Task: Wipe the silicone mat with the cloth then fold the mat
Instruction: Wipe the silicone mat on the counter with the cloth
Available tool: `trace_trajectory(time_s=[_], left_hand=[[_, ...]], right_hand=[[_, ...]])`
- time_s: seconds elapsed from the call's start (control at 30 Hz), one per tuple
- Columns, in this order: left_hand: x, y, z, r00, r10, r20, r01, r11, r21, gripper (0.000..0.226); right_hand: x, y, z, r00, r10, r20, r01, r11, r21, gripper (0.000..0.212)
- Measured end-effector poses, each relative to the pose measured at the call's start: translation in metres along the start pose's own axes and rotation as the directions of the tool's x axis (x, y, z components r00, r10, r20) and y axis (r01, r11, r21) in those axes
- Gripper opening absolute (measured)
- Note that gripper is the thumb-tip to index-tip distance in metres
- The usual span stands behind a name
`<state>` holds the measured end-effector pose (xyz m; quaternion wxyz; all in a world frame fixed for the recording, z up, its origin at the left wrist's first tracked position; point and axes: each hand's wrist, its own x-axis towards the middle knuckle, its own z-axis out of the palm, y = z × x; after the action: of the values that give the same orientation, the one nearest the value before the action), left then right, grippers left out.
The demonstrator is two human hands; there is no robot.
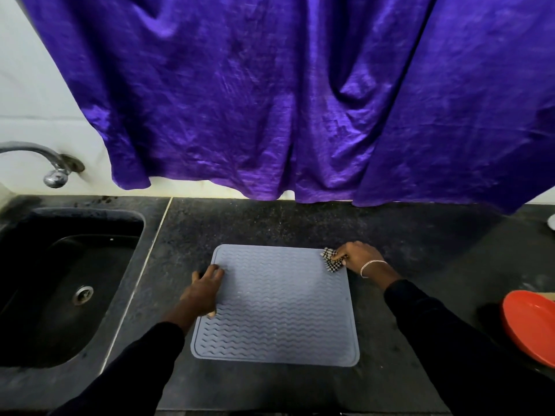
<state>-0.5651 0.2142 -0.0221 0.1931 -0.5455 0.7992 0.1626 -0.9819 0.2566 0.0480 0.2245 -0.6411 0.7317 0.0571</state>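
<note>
A grey-blue silicone mat (279, 307) with wavy ridges lies flat on the dark stone counter (270, 220). My left hand (204, 291) rests palm down on the mat's left edge, fingers spread, holding nothing. My right hand (359, 256) is at the mat's far right corner, fingers closed on a small bunched black-and-white checked cloth (332, 259). The cloth touches the corner of the mat. A thin bracelet circles my right wrist.
A black sink (24, 349) with a metal drain lies to the left, a tap (55, 175) above it. A purple curtain (270, 100) hangs over the back of the counter. A red plate (531, 325) sits at the right edge.
</note>
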Motion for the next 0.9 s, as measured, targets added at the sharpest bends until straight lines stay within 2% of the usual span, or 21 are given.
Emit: trace_trajectory(time_s=[0.1,0.23,0.4,0.53,0.67,0.73,0.8,0.9], left_hand=[[0.001,0.001,0.001,1.0,-0.002,-0.002,0.002,1.0,0.011,0.098],[0.002,0.002,-0.001,1.0,-0.011,0.013,0.01,1.0,0.009,0.102],[0.004,0.0,0.0,1.0,0.012,-0.003,-0.012,0.999,0.046,0.101],[0.002,0.0,0.001,1.0,0.005,-0.011,-0.004,0.999,0.034,0.1],[0.001,0.001,0.001,0.999,0.016,-0.034,-0.014,0.999,0.048,0.096],[0.002,0.0,0.001,0.999,0.025,-0.032,-0.023,0.998,0.062,0.094],[0.001,0.0,0.0,1.0,0.017,-0.021,-0.017,0.999,0.041,0.094],[0.0,-0.001,-0.001,1.0,0.019,-0.014,-0.018,1.0,0.022,0.094]], right_hand=[[0.001,-0.006,-0.007,1.0,-0.003,-0.027,0.003,1.0,-0.014,0.038],[0.001,-0.019,-0.004,0.997,-0.028,-0.069,0.031,0.999,0.044,0.039],[-0.01,-0.016,0.022,0.997,0.015,-0.069,-0.005,0.99,0.139,0.042],[-0.015,-0.002,0.016,0.997,0.036,-0.073,-0.028,0.995,0.099,0.039],[-0.008,-0.002,-0.006,0.991,0.13,-0.025,-0.129,0.991,0.042,0.033],[-0.003,-0.01,-0.013,0.984,0.17,-0.062,-0.171,0.985,-0.023,0.031],[-0.002,-0.019,-0.016,0.987,0.141,-0.072,-0.145,0.989,-0.043,0.033],[-0.003,-0.03,-0.006,0.999,0.043,-0.018,-0.042,0.999,0.02,0.04]])
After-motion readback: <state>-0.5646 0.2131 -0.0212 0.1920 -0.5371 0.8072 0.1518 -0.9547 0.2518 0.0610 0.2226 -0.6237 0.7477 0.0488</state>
